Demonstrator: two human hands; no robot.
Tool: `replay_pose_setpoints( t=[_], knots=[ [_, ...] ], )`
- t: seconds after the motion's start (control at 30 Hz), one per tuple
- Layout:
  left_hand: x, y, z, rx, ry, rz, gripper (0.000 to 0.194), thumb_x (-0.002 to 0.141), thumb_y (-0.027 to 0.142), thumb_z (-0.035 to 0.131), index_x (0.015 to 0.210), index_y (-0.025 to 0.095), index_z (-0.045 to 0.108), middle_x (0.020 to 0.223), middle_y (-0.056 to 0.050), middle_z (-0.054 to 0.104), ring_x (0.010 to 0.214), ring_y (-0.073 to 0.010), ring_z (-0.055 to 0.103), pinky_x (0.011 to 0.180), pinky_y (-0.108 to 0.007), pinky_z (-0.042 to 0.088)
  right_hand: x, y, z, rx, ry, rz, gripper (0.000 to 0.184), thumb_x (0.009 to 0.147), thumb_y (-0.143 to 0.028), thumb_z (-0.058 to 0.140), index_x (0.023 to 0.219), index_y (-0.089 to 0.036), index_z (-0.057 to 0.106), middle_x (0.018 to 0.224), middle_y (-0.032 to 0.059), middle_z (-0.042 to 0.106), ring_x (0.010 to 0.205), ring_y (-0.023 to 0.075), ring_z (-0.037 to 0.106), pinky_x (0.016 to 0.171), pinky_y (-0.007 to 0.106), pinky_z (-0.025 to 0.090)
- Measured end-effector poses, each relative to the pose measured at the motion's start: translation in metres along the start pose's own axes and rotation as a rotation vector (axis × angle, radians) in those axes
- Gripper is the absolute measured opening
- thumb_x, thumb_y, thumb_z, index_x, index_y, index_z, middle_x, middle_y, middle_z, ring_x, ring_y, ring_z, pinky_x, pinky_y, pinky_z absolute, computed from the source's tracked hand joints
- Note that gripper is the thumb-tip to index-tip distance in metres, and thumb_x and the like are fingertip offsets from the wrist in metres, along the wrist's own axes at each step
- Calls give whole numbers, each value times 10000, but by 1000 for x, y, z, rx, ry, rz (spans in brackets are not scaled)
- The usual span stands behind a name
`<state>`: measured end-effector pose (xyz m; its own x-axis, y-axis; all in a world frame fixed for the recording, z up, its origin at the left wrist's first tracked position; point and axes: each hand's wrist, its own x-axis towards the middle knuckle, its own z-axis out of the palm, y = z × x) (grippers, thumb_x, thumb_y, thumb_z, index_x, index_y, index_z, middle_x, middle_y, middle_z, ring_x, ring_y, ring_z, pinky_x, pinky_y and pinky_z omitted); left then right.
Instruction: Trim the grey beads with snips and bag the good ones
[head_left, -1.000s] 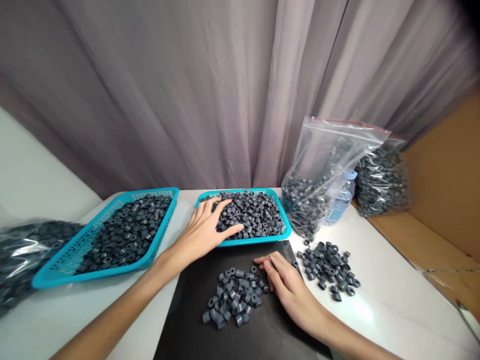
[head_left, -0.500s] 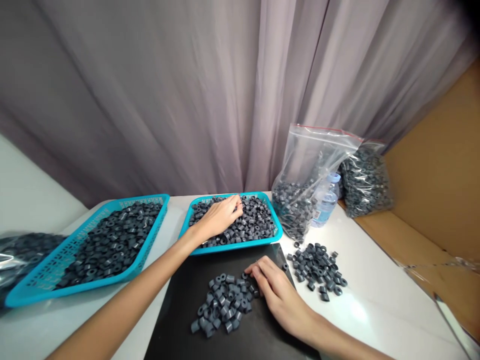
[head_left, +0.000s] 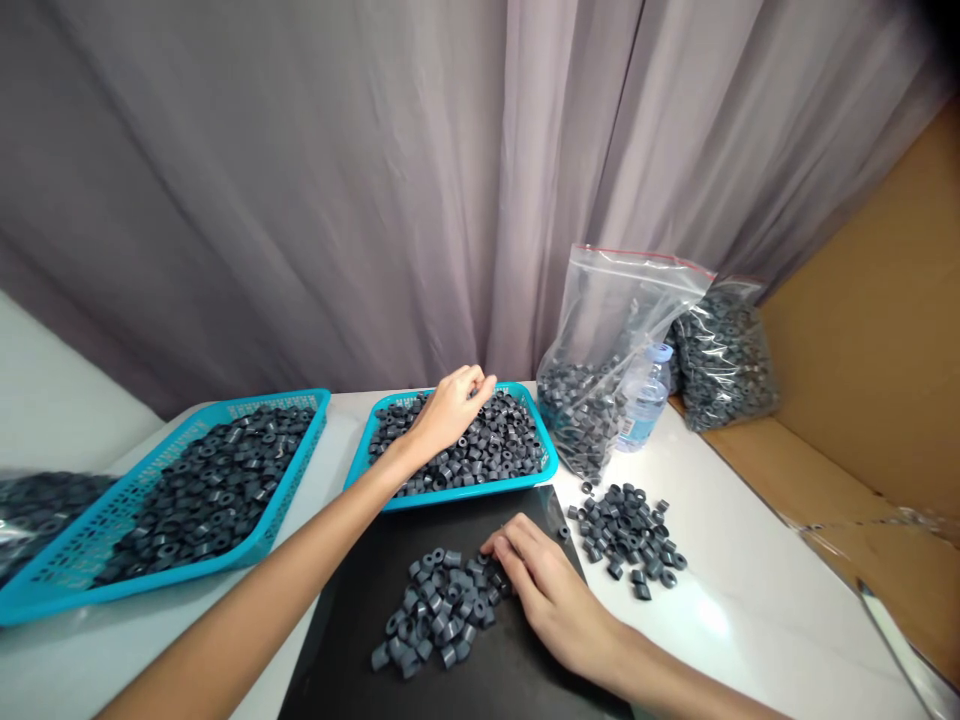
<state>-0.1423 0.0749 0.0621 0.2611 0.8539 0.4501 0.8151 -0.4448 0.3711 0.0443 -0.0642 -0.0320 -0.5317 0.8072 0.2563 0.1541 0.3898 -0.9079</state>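
My left hand (head_left: 453, 408), its fingers curled closed, hovers over the middle turquoise basket (head_left: 450, 497). Whatever it holds, if anything, is hidden. That basket is filled with short dark grey plastic rings (head_left: 491, 445). Nearer to me, my right hand (head_left: 546, 585) rests at the right side of a loose pile of the same rings (head_left: 439, 607) on a black mat (head_left: 337, 660). Its fingers are bent together, with the tips against the pile's upper right edge. What lies under those fingertips cannot be made out.
A second turquoise basket of rings (head_left: 262, 540) stands left, beside a filled plastic bag (head_left: 45, 510). On the right are an open zip bag (head_left: 592, 400), a water bottle (head_left: 646, 398), scattered rings (head_left: 626, 535), a full bag (head_left: 724, 360) and cardboard (head_left: 862, 300). A curtain (head_left: 300, 200) hangs behind.
My left hand has risen slightly above the rings in the middle basket, fingers still curled. My right hand stays by the pile. The whole view has shifted a little.
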Motion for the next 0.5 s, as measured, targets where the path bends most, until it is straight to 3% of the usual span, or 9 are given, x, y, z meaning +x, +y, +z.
replay_pose_setpoints(
  t=[0.17, 0.3, 0.4, 0.5],
  knots=[
    [-30, -4, 4, 18, -149, 14, 381, 923, 589, 482, 967, 242, 631, 990, -28, 522, 955, -232, 592, 941, -380, 425, 1, 0, -1, -23, -21, -1, 281, 1066, -314, 317, 1019, -211, 575, 1019, 42, 554, 996, 160, 570, 930, 302, 440],
    [-40, -3, 5, 19, -180, 70, 323, 918, 534, 524, 979, 235, 632, 1043, -55, 556, 1054, -267, 561, 1005, -395, 384, 1, -2, -2, -36, -26, 2, 278, 1064, -317, 322, 1006, -206, 570, 1011, 47, 555, 989, 166, 570, 925, 306, 444],
    [-35, -3, 8, -10, -176, 89, 248, 953, 420, 481, 931, 226, 633, 1012, -63, 614, 1044, -265, 573, 955, -349, 388, 1, -3, -3, -38, -25, 3, 282, 1065, -321, 318, 1004, -207, 568, 1009, 46, 556, 987, 165, 571, 924, 304, 445],
    [-23, -3, 8, -48, -129, 51, 301, 972, 399, 431, 823, 212, 616, 881, -50, 635, 876, -237, 591, 798, -303, 391, 2, -2, -3, -43, -28, 6, 275, 1065, -314, 321, 1008, -209, 569, 1017, 46, 560, 999, 165, 571, 929, 303, 442]
  ],
)
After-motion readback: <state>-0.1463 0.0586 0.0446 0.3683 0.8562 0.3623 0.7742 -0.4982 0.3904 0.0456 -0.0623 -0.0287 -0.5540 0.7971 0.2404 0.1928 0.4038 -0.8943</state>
